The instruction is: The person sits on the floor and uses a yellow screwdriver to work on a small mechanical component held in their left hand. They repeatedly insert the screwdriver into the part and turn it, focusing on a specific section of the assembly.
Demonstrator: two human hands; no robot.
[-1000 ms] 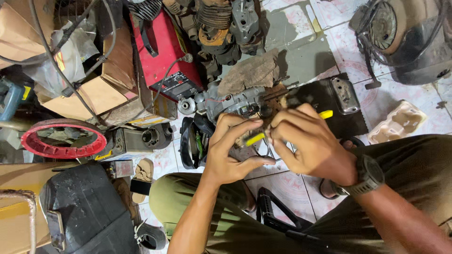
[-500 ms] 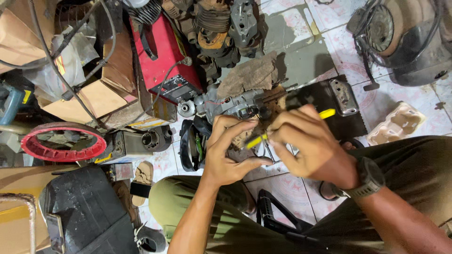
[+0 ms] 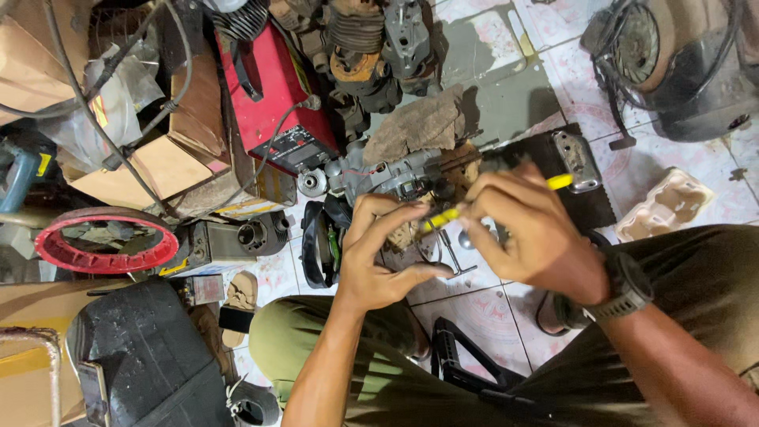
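A grey metal engine part (image 3: 387,172) with red wires lies on the tiled floor in front of me. My left hand (image 3: 378,253) is closed around its near side, holding it steady. My right hand (image 3: 530,231) grips a yellow-handled screwdriver (image 3: 443,216), whose tip points left into the part between my two hands. The handle's end (image 3: 560,181) sticks out past my right fingers. A dark watch (image 3: 624,289) sits on my right wrist. What the tip touches is hidden by my fingers.
A red machine (image 3: 273,99) and several engine parts (image 3: 371,47) lie beyond. Cardboard boxes (image 3: 158,158) and a red ring (image 3: 107,241) are at left, a black case (image 3: 146,356) lower left, a round housing (image 3: 672,55) top right, a beige tray (image 3: 664,207) right.
Both hands have stayed on the engine part with small shifts. The screwdriver has turned slightly in my right hand; the view has drifted a little.
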